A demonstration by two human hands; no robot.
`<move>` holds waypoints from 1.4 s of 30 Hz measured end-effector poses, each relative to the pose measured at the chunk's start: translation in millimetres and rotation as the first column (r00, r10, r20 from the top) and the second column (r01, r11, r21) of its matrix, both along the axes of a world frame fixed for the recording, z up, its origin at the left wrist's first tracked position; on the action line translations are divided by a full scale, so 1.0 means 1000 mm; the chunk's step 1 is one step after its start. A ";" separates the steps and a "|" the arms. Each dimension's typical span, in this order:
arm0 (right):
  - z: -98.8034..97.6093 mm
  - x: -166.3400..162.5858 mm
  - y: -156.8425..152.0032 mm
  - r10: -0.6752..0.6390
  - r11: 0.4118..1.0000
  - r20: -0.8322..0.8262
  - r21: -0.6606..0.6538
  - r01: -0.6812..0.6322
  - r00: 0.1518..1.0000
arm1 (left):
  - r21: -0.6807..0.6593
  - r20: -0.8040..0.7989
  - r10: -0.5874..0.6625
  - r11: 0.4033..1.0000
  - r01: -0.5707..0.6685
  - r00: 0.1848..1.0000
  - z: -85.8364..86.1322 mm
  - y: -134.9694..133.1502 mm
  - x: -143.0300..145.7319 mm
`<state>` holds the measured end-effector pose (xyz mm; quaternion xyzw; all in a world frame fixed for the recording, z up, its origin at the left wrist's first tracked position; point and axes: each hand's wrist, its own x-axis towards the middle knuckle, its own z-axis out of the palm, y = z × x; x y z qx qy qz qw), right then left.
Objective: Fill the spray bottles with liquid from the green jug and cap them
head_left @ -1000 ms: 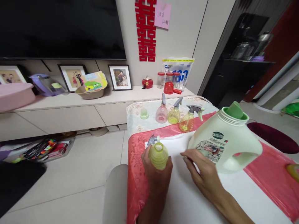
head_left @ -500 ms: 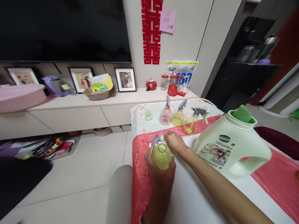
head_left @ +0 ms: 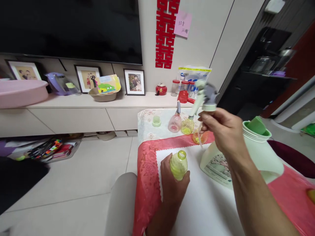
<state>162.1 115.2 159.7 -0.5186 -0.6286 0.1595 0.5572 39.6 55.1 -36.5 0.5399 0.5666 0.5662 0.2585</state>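
My left hand point(head_left: 172, 183) is wrapped round a yellow ribbed bottle point(head_left: 178, 165), whose open neck points up. Raised over the table, my right hand point(head_left: 222, 126) grips a spray nozzle point(head_left: 208, 98) by its collar, with a thin tube hanging below it. Behind my right hand, an orange-yellow spray bottle point(head_left: 199, 137) is partly hidden. Farther back stand a pink spray bottle point(head_left: 174, 123) and a yellow-green one point(head_left: 187, 126). The big pale green jug point(head_left: 265, 152) with a green cup in its mouth is partly covered by my right forearm.
A light green cap point(head_left: 156, 121) lies on the flowered cloth. Behind the table, a ledge point(head_left: 133, 101) holds red-lidded jars point(head_left: 175, 88), a red pot point(head_left: 161, 89) and picture frames point(head_left: 134, 82). White sheeting and red cloth point(head_left: 147, 177) cover the table.
My right hand has lifted from beside the left hand, up and to the right, carrying the spray nozzle. My left hand with the bottle has shifted slightly right.
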 end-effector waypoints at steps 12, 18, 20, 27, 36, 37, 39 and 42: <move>-0.010 -0.012 -0.035 0.234 0.972 -0.550 0.105 -0.212 0.801 | -0.015 -0.029 -0.074 0.997 0.074 0.997 0.002 0.000 0.004; -0.055 -0.008 -0.031 0.185 0.973 -0.532 -0.019 -0.230 0.826 | -0.004 -0.029 -0.086 0.996 0.086 0.996 0.003 -0.001 0.003; -0.071 -0.004 -0.033 0.174 0.970 -0.499 -0.062 -0.235 0.849 | 0.008 -0.029 -0.077 0.997 0.077 0.997 0.003 0.000 0.004; -0.108 0.000 -0.041 0.145 0.964 -0.410 -0.146 -0.222 0.901 | 0.038 -0.046 -0.062 0.997 0.063 0.997 0.001 0.002 0.005; -0.107 0.006 -0.056 0.170 0.941 -0.237 -0.251 -0.229 0.957 | 0.047 -0.045 -0.064 0.997 0.066 0.997 0.000 0.001 0.004; -0.105 0.006 -0.058 0.174 0.941 -0.222 -0.251 -0.229 0.959 | 0.047 -0.050 -0.065 0.997 0.068 0.997 0.000 0.001 0.004; -0.100 0.006 -0.061 0.190 0.940 -0.195 -0.247 -0.235 0.962 | 0.045 -0.058 -0.064 0.997 0.066 0.996 0.000 0.001 0.004; -0.096 0.007 -0.064 0.235 0.933 -0.165 -0.239 -0.270 0.958 | 0.054 -0.069 -0.059 0.997 0.063 0.996 0.000 0.001 0.004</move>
